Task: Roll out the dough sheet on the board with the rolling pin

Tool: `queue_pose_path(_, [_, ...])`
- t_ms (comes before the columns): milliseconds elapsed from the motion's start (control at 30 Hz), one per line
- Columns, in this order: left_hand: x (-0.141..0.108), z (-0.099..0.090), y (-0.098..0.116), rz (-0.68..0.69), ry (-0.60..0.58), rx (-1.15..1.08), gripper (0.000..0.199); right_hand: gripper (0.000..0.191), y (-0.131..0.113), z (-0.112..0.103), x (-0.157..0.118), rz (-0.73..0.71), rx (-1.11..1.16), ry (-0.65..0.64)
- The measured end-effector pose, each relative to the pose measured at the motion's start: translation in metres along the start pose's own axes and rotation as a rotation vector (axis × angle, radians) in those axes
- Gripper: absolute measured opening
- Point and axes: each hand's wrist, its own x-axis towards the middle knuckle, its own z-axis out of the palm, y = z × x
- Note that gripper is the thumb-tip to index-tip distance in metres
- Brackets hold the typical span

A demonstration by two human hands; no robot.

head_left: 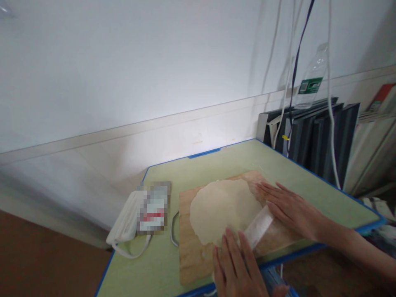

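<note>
A wide, flat sheet of pale dough (224,206) lies on a wooden board (193,264). Across its near right edge rests a whitish rolling pin (259,227), set diagonally between my hands. My left hand (236,266) is flat over the pin's near end, its fingers stretched forward and reaching the dough's near edge. My right hand (289,206) lies over the far end with its fingers extended to the left, close to the dough's right side. Both palms hide the pin's ends. Flour dusts the board's right part.
The board sits on a green table (247,154) with a blue edge. To the left are a blurred-out packet (154,208) and a white pouch with a strap (128,216). Dark panels (318,132), hanging cables and a plastic bottle (311,80) stand beyond the table's right side.
</note>
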Motion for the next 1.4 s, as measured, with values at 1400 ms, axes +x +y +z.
queue_pose_path(1400, [0.068, -0.020, -0.036, -0.156, -0.400, -0.091, 0.051, 0.055, -0.013, 0.004, 0.101, -0.057, 0.009, -0.285])
